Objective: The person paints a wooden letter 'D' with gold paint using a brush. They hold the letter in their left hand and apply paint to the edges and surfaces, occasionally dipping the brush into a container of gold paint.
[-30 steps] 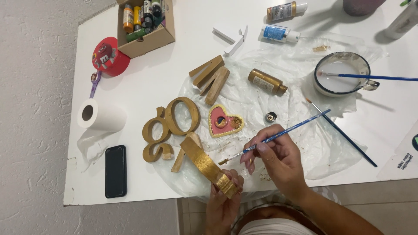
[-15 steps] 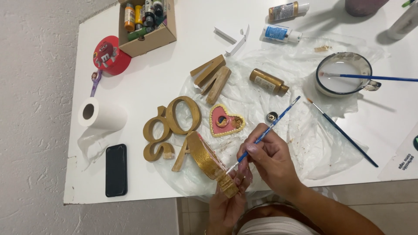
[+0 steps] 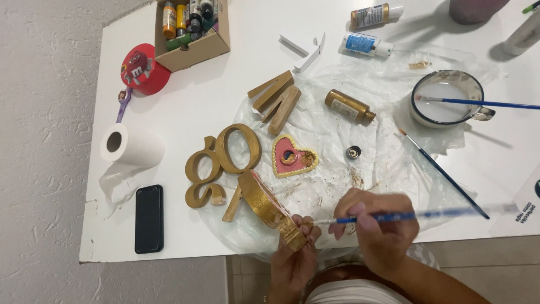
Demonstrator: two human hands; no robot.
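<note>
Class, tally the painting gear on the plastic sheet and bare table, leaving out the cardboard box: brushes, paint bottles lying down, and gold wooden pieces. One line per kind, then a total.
Brushes: 3 (one in the right hand, one in the bowl, one lying on the sheet)
Paint bottles lying down: 3 (gold, blue-labelled, gold-labelled)
Gold wooden pieces: 5, counting the one in the left hand
Total: 11

A white table (image 3: 225,84) bears a toilet roll (image 3: 132,146) and black phone (image 3: 149,218) at left, a cardboard box of paints (image 3: 191,25) at upper left, and crinkled plastic sheeting (image 3: 388,163) across the centre.
</note>
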